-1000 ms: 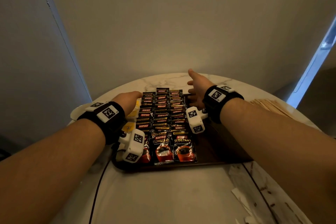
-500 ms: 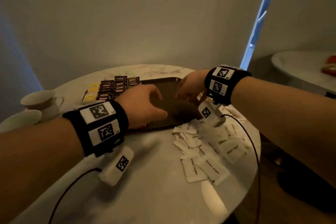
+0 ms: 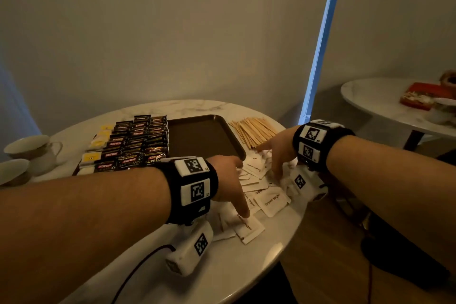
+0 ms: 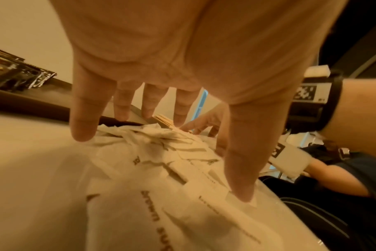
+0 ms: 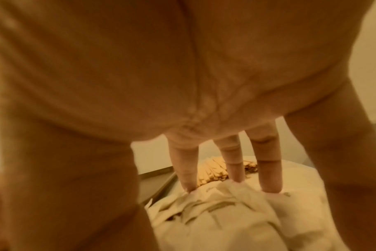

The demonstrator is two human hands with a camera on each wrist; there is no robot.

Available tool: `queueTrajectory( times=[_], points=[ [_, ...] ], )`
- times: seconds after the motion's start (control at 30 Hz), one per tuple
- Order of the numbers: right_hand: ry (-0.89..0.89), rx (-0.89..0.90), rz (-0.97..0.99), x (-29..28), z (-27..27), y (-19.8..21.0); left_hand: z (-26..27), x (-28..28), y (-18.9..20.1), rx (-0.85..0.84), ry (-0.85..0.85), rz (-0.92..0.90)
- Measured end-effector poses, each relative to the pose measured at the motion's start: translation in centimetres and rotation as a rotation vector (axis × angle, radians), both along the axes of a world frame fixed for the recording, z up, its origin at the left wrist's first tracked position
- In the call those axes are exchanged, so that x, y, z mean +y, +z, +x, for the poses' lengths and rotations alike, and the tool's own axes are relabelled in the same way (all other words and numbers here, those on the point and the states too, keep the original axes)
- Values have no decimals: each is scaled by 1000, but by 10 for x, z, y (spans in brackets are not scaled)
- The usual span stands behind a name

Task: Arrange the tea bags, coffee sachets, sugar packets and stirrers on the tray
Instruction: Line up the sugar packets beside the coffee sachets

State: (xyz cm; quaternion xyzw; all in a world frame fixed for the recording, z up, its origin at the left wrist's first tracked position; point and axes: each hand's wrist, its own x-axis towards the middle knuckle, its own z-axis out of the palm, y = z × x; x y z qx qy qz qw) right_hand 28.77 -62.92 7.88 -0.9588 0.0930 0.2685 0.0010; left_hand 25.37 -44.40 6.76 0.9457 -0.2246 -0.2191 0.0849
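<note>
The sugar packets (image 3: 270, 201) lay scattered at mixed angles on the surface (image 3: 246, 261), near its right edge, just beside the tray (image 3: 237, 140). The left hand (image 3: 228, 180) and right hand (image 3: 278, 148) pressed on them, fingers (image 4: 83, 125) spread straight. The tray's right half lay bare; the stirrers (image 3: 254, 129) fanned beside it.

One dark tray (image 3: 197, 136), two white cups (image 3: 32, 148), two hands (image 3: 227, 180), three rows of coffee sachets (image 3: 138, 143), and sugar packets (image 3: 271, 201) and wooden stirrers (image 3: 254, 131) too heaped to count.
</note>
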Motion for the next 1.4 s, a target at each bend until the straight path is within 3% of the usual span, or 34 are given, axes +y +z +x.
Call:
queueTrajectory(
  times=[0.17,0.37,0.93,1.1,1.27,1.4],
  points=[
    [100,5,-53,10,-11,-4,-2,-13,-13,-91,-79,149],
    [152,-33,-27,25,-25,-5,-1,2,-13,-140,-106,115],
    [325,13,130,162,-32,-12,-20,158,-4,-134,-4,172],
    [156,-18,351,143,-26,12,-22,176,2,-86,41,138],
    [-43,-151,155,97,-17,21,-28,153,5,-186,28,-32],
    [-71,-109,3,80,-28,10,-45,125,6,-121,-152,-94]
  ],
)
